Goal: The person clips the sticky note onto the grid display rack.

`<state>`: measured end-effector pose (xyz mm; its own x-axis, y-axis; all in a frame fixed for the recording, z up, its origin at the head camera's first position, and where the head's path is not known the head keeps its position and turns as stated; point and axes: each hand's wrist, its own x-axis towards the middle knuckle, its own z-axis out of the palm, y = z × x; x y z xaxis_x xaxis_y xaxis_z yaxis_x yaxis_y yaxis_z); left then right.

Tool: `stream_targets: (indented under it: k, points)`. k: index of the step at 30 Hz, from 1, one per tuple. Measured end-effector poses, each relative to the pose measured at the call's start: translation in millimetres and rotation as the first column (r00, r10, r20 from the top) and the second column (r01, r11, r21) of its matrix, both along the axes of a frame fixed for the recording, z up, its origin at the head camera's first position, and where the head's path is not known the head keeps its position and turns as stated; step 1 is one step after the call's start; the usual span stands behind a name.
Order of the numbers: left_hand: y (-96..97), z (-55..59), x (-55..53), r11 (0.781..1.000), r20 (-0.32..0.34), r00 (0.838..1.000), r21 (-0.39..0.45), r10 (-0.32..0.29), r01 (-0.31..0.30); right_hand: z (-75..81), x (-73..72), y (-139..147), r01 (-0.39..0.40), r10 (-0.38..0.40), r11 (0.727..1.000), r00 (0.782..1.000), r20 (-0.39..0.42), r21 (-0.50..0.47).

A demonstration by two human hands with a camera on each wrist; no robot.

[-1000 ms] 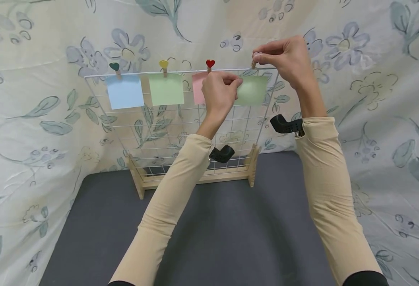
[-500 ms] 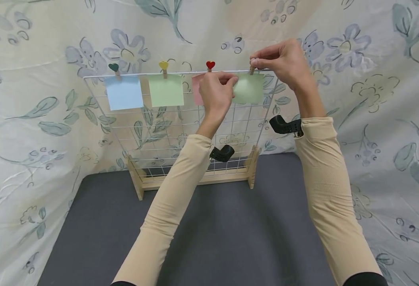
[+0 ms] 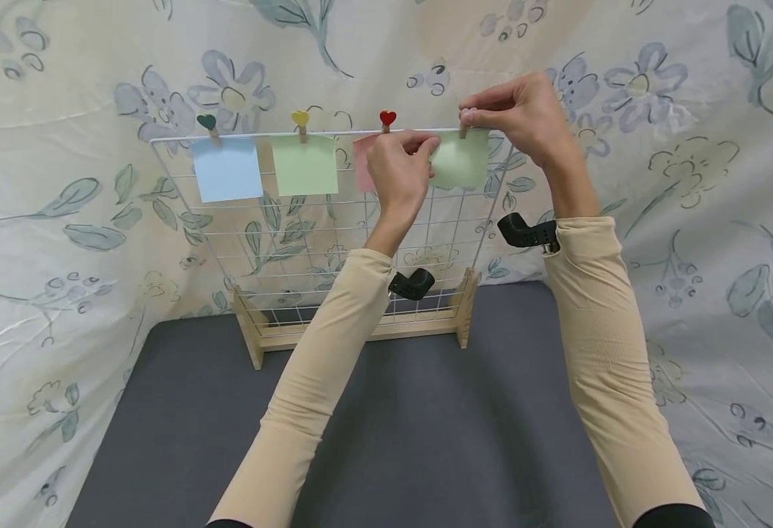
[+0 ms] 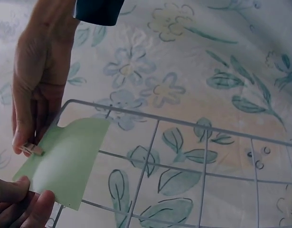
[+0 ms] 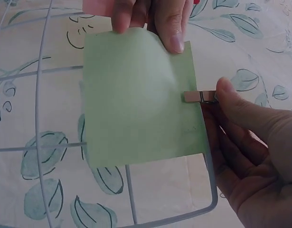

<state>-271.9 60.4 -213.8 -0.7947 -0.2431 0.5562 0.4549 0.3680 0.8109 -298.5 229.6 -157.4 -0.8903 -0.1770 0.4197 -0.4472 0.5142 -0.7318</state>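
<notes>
A green paper note (image 3: 460, 161) hangs at the right end of the white wire grid (image 3: 353, 234), against its top bar. My left hand (image 3: 400, 170) pinches the note's left edge between thumb and fingers. With thumb and fingertips, my right hand (image 3: 533, 121) grips a small wooden clothespin (image 5: 199, 96), whose jaws overlap the note's upper edge at the bar. In the left wrist view, the note (image 4: 65, 161) bows slightly. Behind my left hand, a pink note (image 3: 364, 163) is partly hidden under a clothespin with a red heart (image 3: 387, 118).
Farther left hang a blue note (image 3: 226, 170) with a dark green heart clothespin (image 3: 207, 122) and another green note (image 3: 305, 166) with a yellow heart clothespin (image 3: 300, 119). The grid's wooden stand (image 3: 360, 336) rests on a dark grey table (image 3: 426, 440), before a floral cloth (image 3: 63, 183).
My right hand has moved slightly down and left, bringing the clothespin onto the note's top edge. The green note and my left hand have shifted a little left.
</notes>
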Motion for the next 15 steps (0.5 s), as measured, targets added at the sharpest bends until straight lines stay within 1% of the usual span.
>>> stream_targets:
  k: [3,5,7,9,12,15]
  points:
    - [-0.1,0.5,-0.2,1.0,-0.006,1.0,0.005,-0.006,0.006,0.1,3.1,-0.6,0.027,-0.027,0.999,1.0,-0.002,0.034]
    - [-0.5,1.0,0.1,1.0,-0.017,1.0,0.013,-0.015,0.015,-1.7,5.4,-1.1,0.039,-0.038,0.999,0.999,-0.015,0.025]
    - [-1.7,1.2,0.7,1.0,-0.034,0.999,0.021,-0.019,0.02,-5.7,8.4,-1.7,0.036,-0.037,0.999,0.998,-0.051,-0.021]
    - [-3.3,0.9,1.8,0.999,-0.052,0.998,0.027,-0.024,0.025,-11.6,12.0,-1.4,0.028,-0.037,0.995,0.995,-0.089,-0.099]
    - [-6.0,-1.0,4.4,1.0,-0.072,0.997,0.014,-0.026,0.027,-23.6,17.5,1.0,0.025,-0.056,0.978,0.988,-0.146,-0.207]
    - [-8.0,-4.6,7.6,0.999,-0.081,0.996,-0.009,-0.041,0.041,-36.4,22.0,5.3,0.035,-0.081,0.962,0.984,-0.16,-0.273]
